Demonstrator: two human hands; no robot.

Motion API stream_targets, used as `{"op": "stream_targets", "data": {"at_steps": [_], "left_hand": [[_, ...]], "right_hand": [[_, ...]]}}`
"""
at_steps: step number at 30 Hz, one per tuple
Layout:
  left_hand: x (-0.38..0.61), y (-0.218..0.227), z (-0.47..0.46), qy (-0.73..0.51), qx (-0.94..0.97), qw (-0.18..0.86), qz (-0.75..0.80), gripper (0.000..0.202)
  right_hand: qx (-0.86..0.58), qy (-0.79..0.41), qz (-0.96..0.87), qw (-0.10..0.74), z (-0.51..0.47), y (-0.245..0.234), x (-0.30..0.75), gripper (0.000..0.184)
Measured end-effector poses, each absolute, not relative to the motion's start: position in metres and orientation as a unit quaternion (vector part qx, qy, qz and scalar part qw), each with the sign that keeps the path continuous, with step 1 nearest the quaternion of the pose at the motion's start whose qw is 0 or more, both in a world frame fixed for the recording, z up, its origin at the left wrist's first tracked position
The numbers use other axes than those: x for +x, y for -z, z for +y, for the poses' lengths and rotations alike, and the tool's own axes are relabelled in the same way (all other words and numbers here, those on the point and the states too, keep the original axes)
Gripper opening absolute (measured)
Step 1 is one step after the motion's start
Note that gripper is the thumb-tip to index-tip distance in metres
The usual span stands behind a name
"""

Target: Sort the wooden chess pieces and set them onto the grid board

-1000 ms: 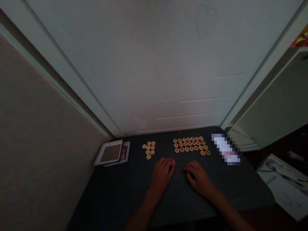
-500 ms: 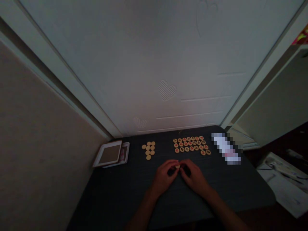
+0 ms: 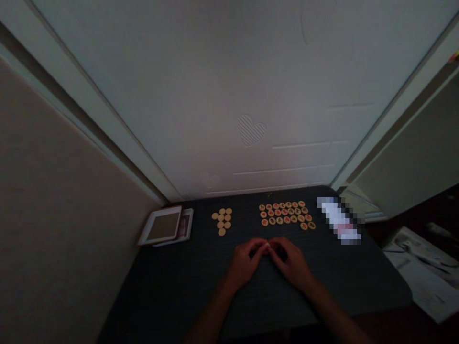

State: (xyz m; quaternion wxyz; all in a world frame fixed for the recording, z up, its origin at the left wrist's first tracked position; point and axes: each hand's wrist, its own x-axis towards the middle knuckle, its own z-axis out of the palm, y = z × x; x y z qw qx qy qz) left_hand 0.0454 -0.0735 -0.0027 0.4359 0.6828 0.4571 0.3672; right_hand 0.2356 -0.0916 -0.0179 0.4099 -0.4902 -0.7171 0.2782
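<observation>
My left hand [image 3: 245, 262] and my right hand [image 3: 292, 261] meet fingertip to fingertip over the dark table [image 3: 172, 291]. Both are curled, pinching a small round wooden piece [image 3: 267, 245] that barely shows between them. Beyond my right hand lie rows of round pieces with red and dark marks [image 3: 287, 215]. A smaller cluster of blank-faced round pieces [image 3: 223, 220] lies beyond my left hand.
A flat box with a white frame [image 3: 163, 226] sits at the table's far left on another flat thing. A blurred-out white object [image 3: 339, 220] lies at the far right. A pale panel with heart patterns [image 3: 251, 130] rises behind the table. Papers [image 3: 423, 267] lie lower right.
My hands lay apart a second ago. They have come together at the middle, and a round piece now sits between the fingertips. The view has tilted slightly.
</observation>
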Motion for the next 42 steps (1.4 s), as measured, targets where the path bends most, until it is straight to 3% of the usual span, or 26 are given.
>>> {"op": "stream_targets", "data": {"at_steps": [14, 18, 42], "left_hand": [[0.0459, 0.0066, -0.0721, -0.362, 0.695, 0.436, 0.443, 0.027], [0.0467, 0.0032, -0.0729, -0.366, 0.695, 0.440, 0.435, 0.019], [0.0464, 0.0020, -0.0714, -0.380, 0.680, 0.442, 0.445, 0.017]], "right_hand": [[-0.504, -0.298, -0.690, 0.425, -0.0910, 0.0139, 0.2346, 0.012], [-0.497, -0.310, -0.693, 0.421, -0.0915, 0.0108, 0.2341, 0.011], [-0.469, -0.280, -0.723, 0.423, -0.0920, 0.0146, 0.2348, 0.027]]}}
